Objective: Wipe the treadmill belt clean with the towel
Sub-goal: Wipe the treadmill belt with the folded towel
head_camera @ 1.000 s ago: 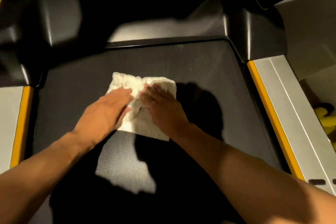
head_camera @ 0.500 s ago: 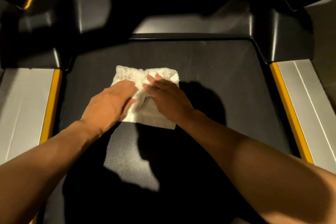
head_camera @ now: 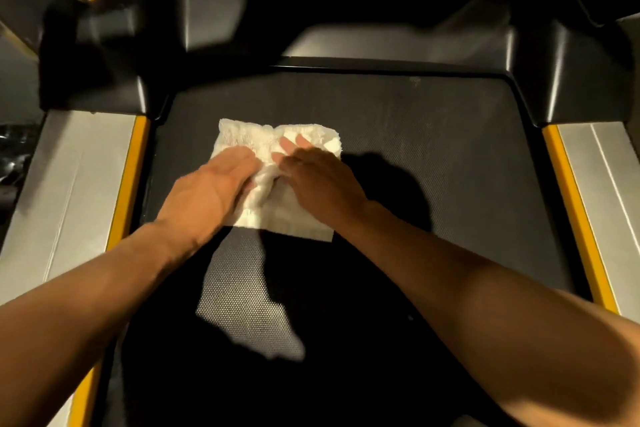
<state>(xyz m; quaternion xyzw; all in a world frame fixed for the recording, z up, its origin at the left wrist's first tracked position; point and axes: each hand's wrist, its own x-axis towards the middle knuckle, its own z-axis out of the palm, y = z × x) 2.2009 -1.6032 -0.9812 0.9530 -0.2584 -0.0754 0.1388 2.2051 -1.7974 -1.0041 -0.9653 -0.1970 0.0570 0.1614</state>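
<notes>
A white towel (head_camera: 298, 225) lies on the dark textured treadmill belt (head_camera: 433, 135), left of the belt's middle and near its front end. My left hand (head_camera: 211, 191) presses flat on the towel's left half. My right hand (head_camera: 322, 180) presses on its right half, fingers pointing forward. The cloth is bunched into a ridge between the two hands. Both hands hide much of the towel, and my arms' shadows darken the near part of the belt.
A silver side rail with a yellow strip runs along each side of the belt, left (head_camera: 79, 184) and right (head_camera: 602, 177). The black motor cover (head_camera: 381, 45) and uprights rise just beyond the towel.
Both hands have slid the towel leftward across the belt, closer to the left yellow strip. The view has turned so more of the left rail shows.
</notes>
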